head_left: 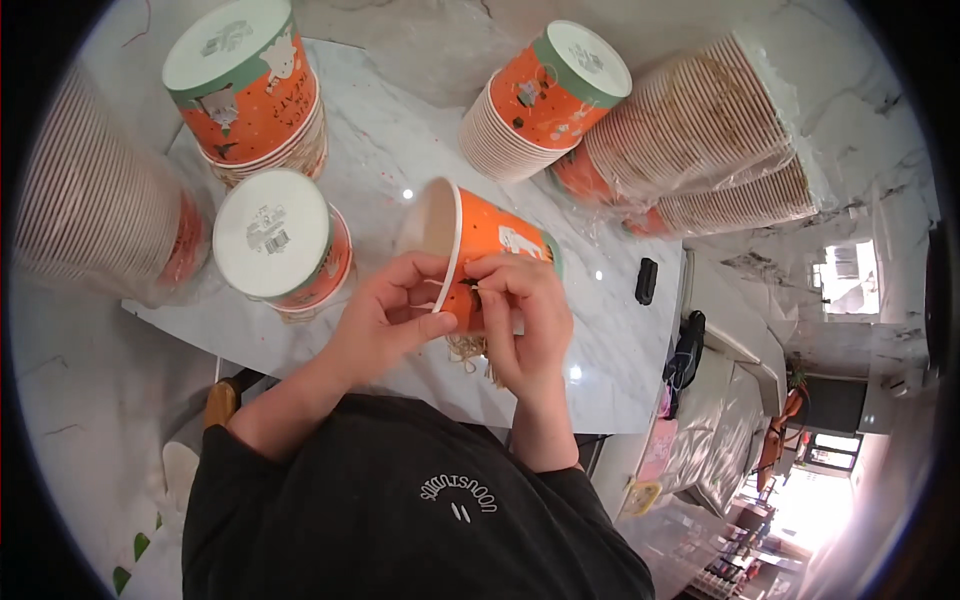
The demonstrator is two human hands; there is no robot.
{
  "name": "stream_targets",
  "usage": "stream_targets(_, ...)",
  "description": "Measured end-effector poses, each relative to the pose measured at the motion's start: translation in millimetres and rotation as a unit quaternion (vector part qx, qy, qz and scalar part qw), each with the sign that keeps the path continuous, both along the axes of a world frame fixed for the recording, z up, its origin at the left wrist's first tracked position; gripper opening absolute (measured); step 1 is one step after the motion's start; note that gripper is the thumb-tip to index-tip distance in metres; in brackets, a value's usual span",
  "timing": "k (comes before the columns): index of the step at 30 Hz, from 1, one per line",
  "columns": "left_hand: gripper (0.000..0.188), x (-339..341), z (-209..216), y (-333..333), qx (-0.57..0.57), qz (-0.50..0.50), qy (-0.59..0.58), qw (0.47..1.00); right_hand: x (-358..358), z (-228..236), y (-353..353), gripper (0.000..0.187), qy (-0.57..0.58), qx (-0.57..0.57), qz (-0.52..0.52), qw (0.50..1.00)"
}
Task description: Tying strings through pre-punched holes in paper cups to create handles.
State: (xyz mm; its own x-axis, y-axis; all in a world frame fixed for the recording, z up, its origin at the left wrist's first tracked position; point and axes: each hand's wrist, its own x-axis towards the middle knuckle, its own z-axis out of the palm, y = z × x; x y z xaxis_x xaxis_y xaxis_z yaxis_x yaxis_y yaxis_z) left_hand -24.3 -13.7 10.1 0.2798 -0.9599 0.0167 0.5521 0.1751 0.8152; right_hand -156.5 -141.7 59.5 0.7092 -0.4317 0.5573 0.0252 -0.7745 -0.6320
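Observation:
An orange paper bucket [503, 228] with a green base band lies on its side in front of me, its open mouth turned to the left. My left hand [398, 308] is closed on the rim, thumb on the outer wall and fingers at the mouth, with a bit of pale cord showing between them. Against the printed wall, my right hand [522, 305] pinches what looks like the end of a thin cord; the fingertips partly hide it. A bunch of cream cords [468, 348] lies beneath the bucket, partly covered by my right hand.
Upside-down bucket stacks stand at the back left [250, 90], left [285, 240] and back right [545, 95]. Plastic-wrapped stacks lie at the right [690, 130] and far left [100, 190]. A small black object [647, 281] rests near the right edge of the marble table [390, 130].

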Motion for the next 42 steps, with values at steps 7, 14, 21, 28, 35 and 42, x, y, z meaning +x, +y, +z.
stream_targets(7,0.037,0.7,-41.9,-0.6,-0.050,-0.013,0.120,0.991,-2.7,-20.6,6.2,0.015,-0.090,0.123,-0.039,0.988)
stream_targets(14,0.053,-5.8,-1.3,-5.6,0.001,0.033,0.134,0.990,-1.9,7.0,-1.9,0.015,0.050,0.034,-0.051,0.997)
stream_targets(21,0.060,-1.9,8.8,-1.1,-0.019,0.009,0.040,0.999,2.4,14.7,-3.2,0.020,0.064,-0.060,-0.012,0.996)
stream_targets(28,0.052,-2.4,6.9,0.8,-0.047,0.028,-0.025,0.998,3.5,20.0,2.4,0.021,0.083,-0.075,-0.013,0.994)
stream_targets(35,0.038,-2.4,9.6,1.4,0.013,0.008,0.124,0.992,4.3,22.6,4.3,0.025,0.094,-0.090,-0.006,0.992)
stream_targets(42,0.018,-11.2,-8.6,-4.5,0.003,0.096,-0.003,0.995,-0.1,18.2,6.6,0.022,0.087,-0.073,-0.005,0.994)
